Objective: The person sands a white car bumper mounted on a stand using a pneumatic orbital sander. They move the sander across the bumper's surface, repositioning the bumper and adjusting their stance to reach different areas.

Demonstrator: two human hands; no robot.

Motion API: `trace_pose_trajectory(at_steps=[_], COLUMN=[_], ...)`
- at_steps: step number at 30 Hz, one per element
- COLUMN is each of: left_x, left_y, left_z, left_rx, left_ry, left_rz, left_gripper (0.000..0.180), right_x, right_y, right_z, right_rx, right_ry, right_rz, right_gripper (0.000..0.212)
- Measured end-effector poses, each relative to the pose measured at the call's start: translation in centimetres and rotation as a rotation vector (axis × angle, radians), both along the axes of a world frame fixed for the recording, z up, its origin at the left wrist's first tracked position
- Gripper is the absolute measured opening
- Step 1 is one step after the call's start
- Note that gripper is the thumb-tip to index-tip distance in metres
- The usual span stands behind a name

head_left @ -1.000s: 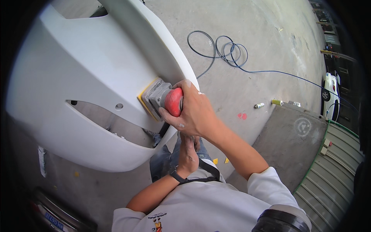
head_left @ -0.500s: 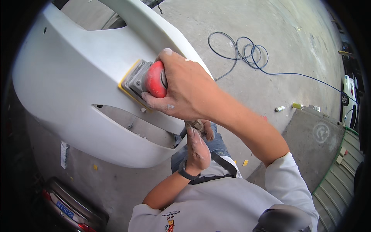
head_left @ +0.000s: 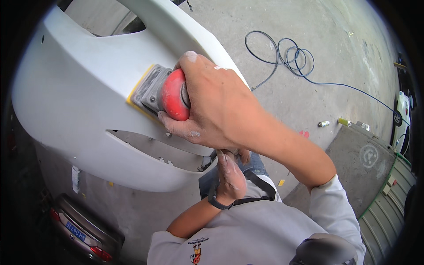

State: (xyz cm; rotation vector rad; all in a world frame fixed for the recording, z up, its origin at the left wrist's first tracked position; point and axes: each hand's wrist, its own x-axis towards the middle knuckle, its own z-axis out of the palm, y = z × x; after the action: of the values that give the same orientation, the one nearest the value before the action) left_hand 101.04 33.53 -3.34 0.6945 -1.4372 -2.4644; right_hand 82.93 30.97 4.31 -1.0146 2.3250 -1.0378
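Note:
My right hand (head_left: 216,99) is wrapped over the red top of a power sander (head_left: 176,95). The sander's square grey pad, edged by a yellow sanding sheet (head_left: 137,90), lies against the white surface of a car bumper (head_left: 75,97). Dust coats my fingertips. Below the right hand, close to my waist, my left hand (head_left: 232,174) is curled by the bumper's lower edge. Its fingers are partly hidden behind the right wrist, and what they hold cannot be made out. A dark band is on the left wrist.
A blue air hose (head_left: 300,62) lies coiled on the concrete floor (head_left: 274,22). A spray can (head_left: 323,124) and a yellow-green can (head_left: 343,121) stand or lie at the right. A dark car (head_left: 84,234) is at the lower left, a white car (head_left: 402,115) at the far right.
The sander and my right hand have shifted slightly left and down along the bumper. My left hand has moved a little down and right, its held object now more hidden. The view has shifted slightly.

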Motion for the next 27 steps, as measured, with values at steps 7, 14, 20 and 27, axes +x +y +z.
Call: trace_pose_trajectory(at_steps=[7,14,20,27], left_x=[-0.1,0.0,0.6,2.6], left_y=[-0.4,-0.7,0.2,0.3], left_z=[-1.2,-0.7,-0.7,-1.0], left_rx=[0.048,0.096,-0.062,-0.03], left_ry=[-0.001,-0.049,-0.087,-0.047], left_rz=[-0.013,0.034,0.001,-0.18], left_gripper=[0.059,0.065,0.063,0.06], right_x=[-0.8,-1.1,-0.5,2.0], right_y=[-0.7,-1.4,-0.3,1.8], right_z=[0.5,0.6,0.4,-1.2], right_rx=[0.007,-0.087,0.014,-0.01], right_ry=[0.051,0.149,-0.052,0.004], right_rz=[-0.023,-0.004,0.04,-0.024], right_gripper=[0.063,0.058,0.063,0.064])
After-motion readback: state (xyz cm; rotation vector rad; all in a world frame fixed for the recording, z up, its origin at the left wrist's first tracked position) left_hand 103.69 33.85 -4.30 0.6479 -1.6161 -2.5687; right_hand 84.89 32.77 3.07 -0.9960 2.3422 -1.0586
